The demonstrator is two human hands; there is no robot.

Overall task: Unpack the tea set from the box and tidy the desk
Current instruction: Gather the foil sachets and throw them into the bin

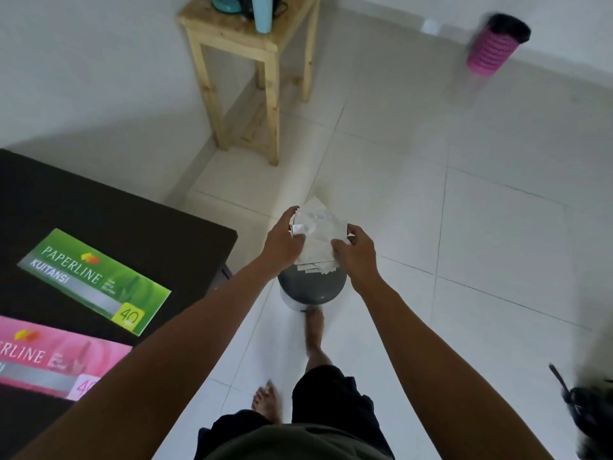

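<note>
Shorts (331, 396) and bare feet showed nearest, on the white tiled floor (481, 227). To the left stood a dark desk (99, 207) with a pink receipt book (56, 360) at its near edge and a green receipt book (94, 280) just beyond it, both lying flat and a little apart. Both arms reached forward. The left hand (283, 242) and the right hand (358, 252) each gripped a side of a bundle of white paper scraps (316, 235), fingers curled round it, held directly above a grey-lidded pedal bin (311, 288); one foot rested at the bin's base. Farther off stood a wooden stool (252, 44) bearing blue items, and a pink basket (494, 44) sat by the far wall.
</note>
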